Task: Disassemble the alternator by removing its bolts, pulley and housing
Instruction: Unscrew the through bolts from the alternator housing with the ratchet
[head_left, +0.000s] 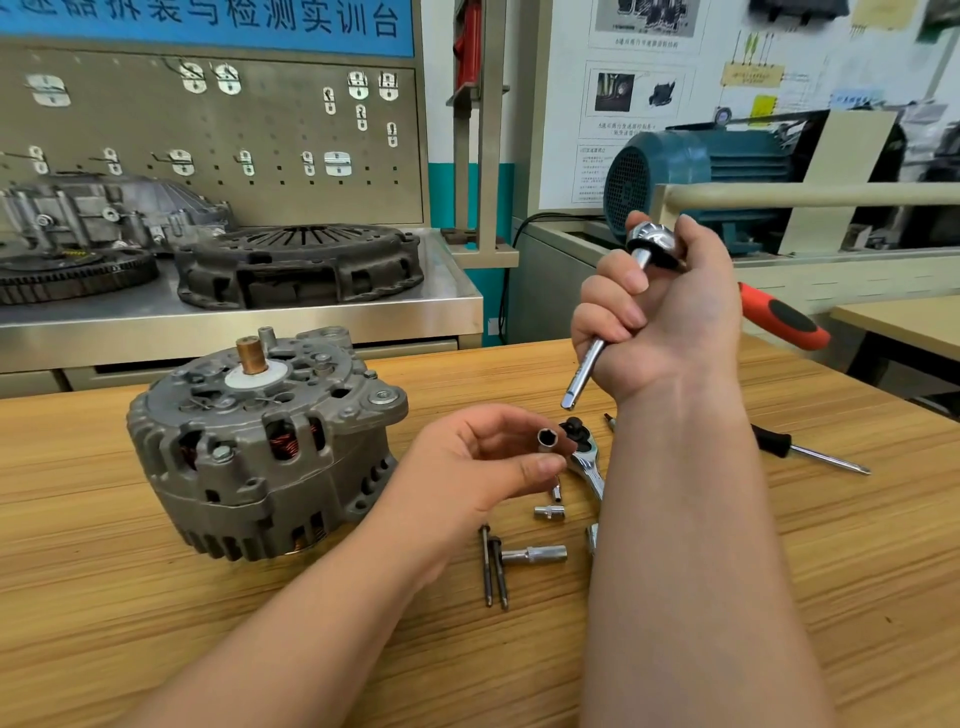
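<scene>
The alternator (260, 441) sits on the bench (857, 545) at left, with two long bolts (493, 569) lying out beside it to the right. The step in hand looks like tool setup. The right hand (670, 322) has its fingers clenched round a ratchet extension (589, 364), and the left hand (478, 462) pinches a socket (548, 439) just below the extension's square tip. Next, the socket likely needs to be lined up and pushed onto that tip.

left grip (483, 462): low, palm turned inward, thumb and fingertips pinching socket (546, 440) | left forearm (311, 613): bare, entering from lower left, angled up and right | right grip (660, 317): higher, fist curled round extension bar (584, 371), knuckles facing left | right forearm (691, 545): bare, rising steeply from bottom edge
</scene>
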